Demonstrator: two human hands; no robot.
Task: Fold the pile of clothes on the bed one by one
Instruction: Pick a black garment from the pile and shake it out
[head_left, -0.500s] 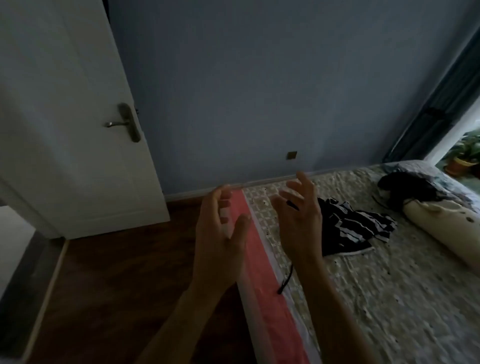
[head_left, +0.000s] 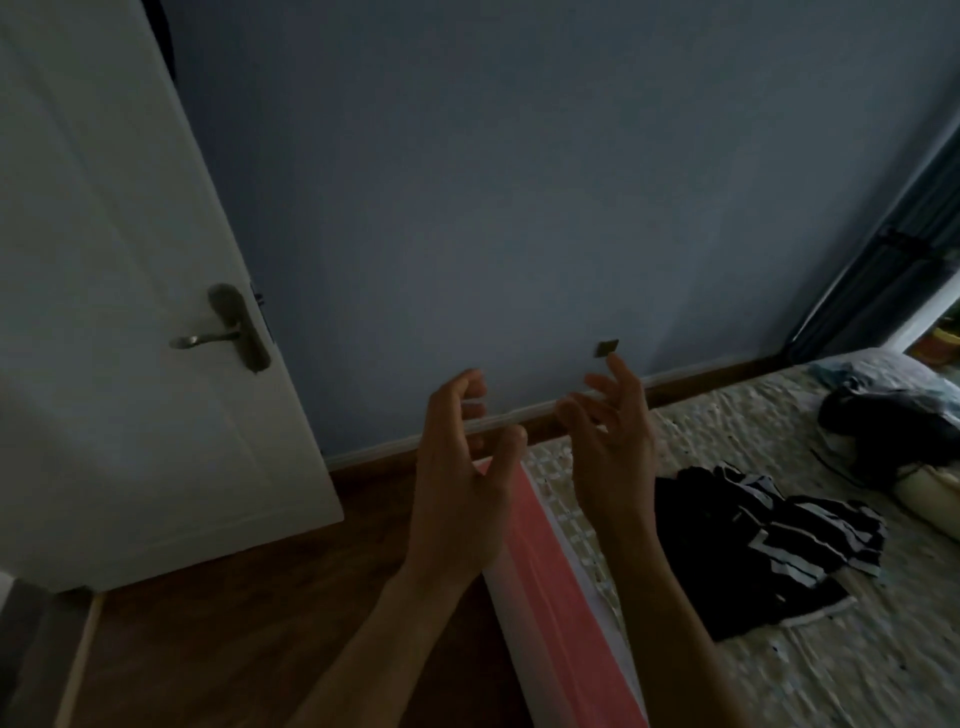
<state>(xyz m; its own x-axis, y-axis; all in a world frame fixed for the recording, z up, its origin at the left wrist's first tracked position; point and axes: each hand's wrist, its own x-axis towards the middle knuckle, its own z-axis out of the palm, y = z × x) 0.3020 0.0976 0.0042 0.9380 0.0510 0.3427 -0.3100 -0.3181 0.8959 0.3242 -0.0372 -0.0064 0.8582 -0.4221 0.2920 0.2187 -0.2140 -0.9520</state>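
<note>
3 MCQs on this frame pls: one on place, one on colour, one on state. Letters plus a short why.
1. Where does the striped garment lie?
A. on the floor by the door
B. on the bed, to the right of the right hand
C. draped over the door handle

2. What colour is the band along the side of the bed?
A. pink-red
B. green
C. yellow

3. What are the hands doing?
A. both grip the striped garment
B. the left holds the door handle
C. both are raised, open and empty

Key:
1 B: it is crumpled on the woven bed cover, past the right hand.
2 A: the strip below the cover's edge reads pink-red.
3 C: the left hand and the right have spread, curled fingers with nothing in them.
</note>
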